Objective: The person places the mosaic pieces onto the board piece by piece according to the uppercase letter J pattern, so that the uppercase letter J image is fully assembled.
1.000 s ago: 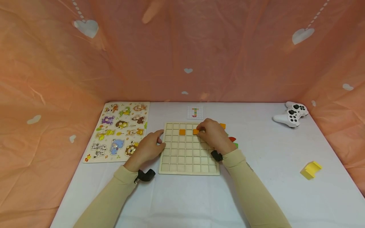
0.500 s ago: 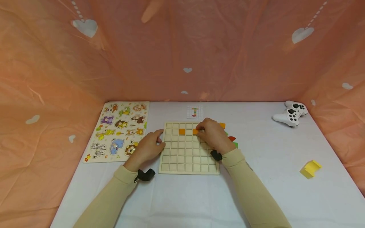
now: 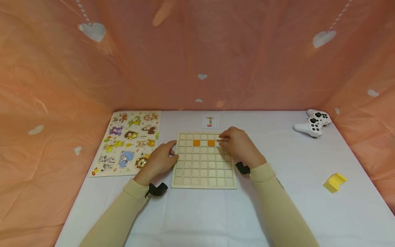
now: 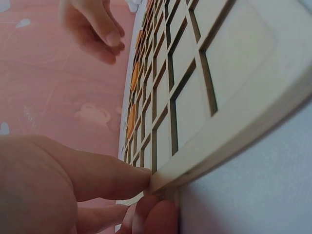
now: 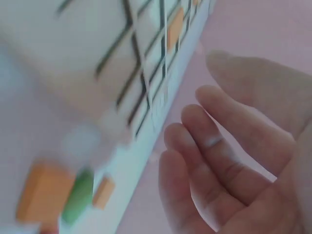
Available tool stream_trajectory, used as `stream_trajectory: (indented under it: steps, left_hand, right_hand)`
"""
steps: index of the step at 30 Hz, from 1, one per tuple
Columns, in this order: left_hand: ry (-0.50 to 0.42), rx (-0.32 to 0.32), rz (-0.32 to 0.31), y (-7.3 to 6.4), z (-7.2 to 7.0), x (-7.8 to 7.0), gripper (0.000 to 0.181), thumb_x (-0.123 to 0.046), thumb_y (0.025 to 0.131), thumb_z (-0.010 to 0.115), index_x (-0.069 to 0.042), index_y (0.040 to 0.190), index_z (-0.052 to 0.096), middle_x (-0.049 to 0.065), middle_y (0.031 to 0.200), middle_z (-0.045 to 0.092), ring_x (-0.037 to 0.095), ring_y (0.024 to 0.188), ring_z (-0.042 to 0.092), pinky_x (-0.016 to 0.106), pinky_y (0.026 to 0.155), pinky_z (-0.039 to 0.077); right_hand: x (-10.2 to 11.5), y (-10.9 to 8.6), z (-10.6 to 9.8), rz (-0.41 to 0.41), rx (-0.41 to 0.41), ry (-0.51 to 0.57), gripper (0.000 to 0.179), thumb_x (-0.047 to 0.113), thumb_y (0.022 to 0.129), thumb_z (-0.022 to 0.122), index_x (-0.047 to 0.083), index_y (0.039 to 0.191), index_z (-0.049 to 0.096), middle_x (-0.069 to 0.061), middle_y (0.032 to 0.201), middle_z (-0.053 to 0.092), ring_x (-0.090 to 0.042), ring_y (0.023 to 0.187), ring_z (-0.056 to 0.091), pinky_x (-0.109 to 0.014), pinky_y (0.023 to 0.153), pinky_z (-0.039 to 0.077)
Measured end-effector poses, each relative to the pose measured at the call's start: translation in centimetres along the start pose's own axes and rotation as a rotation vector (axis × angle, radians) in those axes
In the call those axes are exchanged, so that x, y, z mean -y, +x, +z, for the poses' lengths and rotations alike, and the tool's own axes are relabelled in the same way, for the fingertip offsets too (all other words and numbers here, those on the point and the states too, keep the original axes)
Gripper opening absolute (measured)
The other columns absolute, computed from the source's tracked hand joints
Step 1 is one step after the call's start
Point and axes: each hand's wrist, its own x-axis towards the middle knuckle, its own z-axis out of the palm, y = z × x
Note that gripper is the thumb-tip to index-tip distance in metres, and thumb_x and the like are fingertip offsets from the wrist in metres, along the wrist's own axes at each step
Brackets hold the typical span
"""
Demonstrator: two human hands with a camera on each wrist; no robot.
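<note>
- Right in front of the person, the gridded wooden board (image 3: 203, 164) lies flat on the white surface (image 3: 197, 216).
- Two orange tiles (image 3: 196, 142) sit in the second row from its far edge, with one cell between them.
- The left hand (image 3: 158, 161) touches the board's left edge; its grip looks wide, thumb and index finger spread apart along the wood.
- The right hand (image 3: 240, 145) hovers over the board's far right part, just beside the right-hand tile; its grip is loose, fingers softly bent around air, a gap between thumb and index finger.
- Off that right side I spot a green piece (image 5: 78, 197) lying between a larger orange piece (image 5: 46, 191) and a smaller orange one, all blurred.
- Just beyond the board is a small card (image 3: 210, 122) with a coloured hooked figure on a grid.
- Over to the left lies an animal puzzle (image 3: 106, 173); well off to the right, a white game controller (image 3: 308, 127) and a yellow block (image 3: 334, 183).
</note>
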Motion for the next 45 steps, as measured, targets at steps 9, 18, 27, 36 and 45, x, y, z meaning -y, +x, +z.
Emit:
stream_trajectory:
  steps: [9, 18, 27, 36, 45]
  left_hand:
    - [0.004, 0.005, -0.003, -0.1, -0.1, 0.0, 0.067, -0.021, 0.103, 0.066, -0.001, 0.163, 0.045, 0.011, 0.11, 0.067, 0.022, 0.091, 0.059, 0.034, 0.079, 0.046]
    - [-0.004, -0.003, 0.021, 0.1, 0.0, 0.0, 0.066, -0.019, 0.102, 0.066, 0.001, 0.161, 0.046, 0.01, 0.106, 0.067, 0.021, 0.085, 0.056, 0.031, 0.075, 0.043]
    - [0.003, -0.004, 0.017, 0.1, 0.0, 0.0, 0.067, -0.021, 0.102, 0.067, 0.0, 0.162, 0.046, 0.011, 0.11, 0.068, 0.022, 0.09, 0.059, 0.034, 0.079, 0.046]
    - [-0.005, -0.002, 0.008, 0.0, 0.0, -0.2, 0.067, -0.02, 0.102, 0.067, -0.001, 0.162, 0.046, 0.011, 0.11, 0.068, 0.022, 0.09, 0.058, 0.033, 0.078, 0.045]
    - [-0.005, -0.007, 0.007, 0.0, -0.1, -0.3, 0.067, -0.02, 0.101, 0.067, 0.0, 0.162, 0.046, 0.01, 0.108, 0.066, 0.021, 0.087, 0.056, 0.032, 0.075, 0.043]
  right_hand:
    - [-3.7, -3.1, -3.5, 0.085, -0.034, -0.005, 0.034, 0.024, 0.104, 0.07, 0.005, 0.131, 0.076, -0.012, 0.128, 0.071, -0.034, 0.114, 0.07, -0.05, 0.097, 0.059]
    - [-6.3, -6.8, -4.9, 0.192, -0.005, 0.014, 0.032, 0.021, 0.103, 0.062, 0.009, 0.129, 0.076, -0.008, 0.128, 0.072, -0.028, 0.109, 0.072, -0.047, 0.095, 0.058]
    - [-8.0, -8.3, -4.4, 0.152, 0.0, -0.044, 0.023, 0.015, 0.101, 0.068, 0.01, 0.12, 0.081, -0.011, 0.12, 0.074, -0.03, 0.112, 0.066, -0.051, 0.097, 0.055]
    - [-8.4, -8.2, -4.2, 0.094, -0.018, -0.075, 0.021, 0.011, 0.1, 0.07, 0.008, 0.117, 0.081, -0.011, 0.116, 0.075, -0.031, 0.107, 0.067, -0.051, 0.095, 0.056]
    - [-8.5, -7.9, -4.0, 0.075, -0.018, -0.101, 0.019, 0.01, 0.098, 0.073, 0.005, 0.115, 0.082, -0.013, 0.115, 0.075, -0.032, 0.106, 0.068, -0.054, 0.096, 0.056]
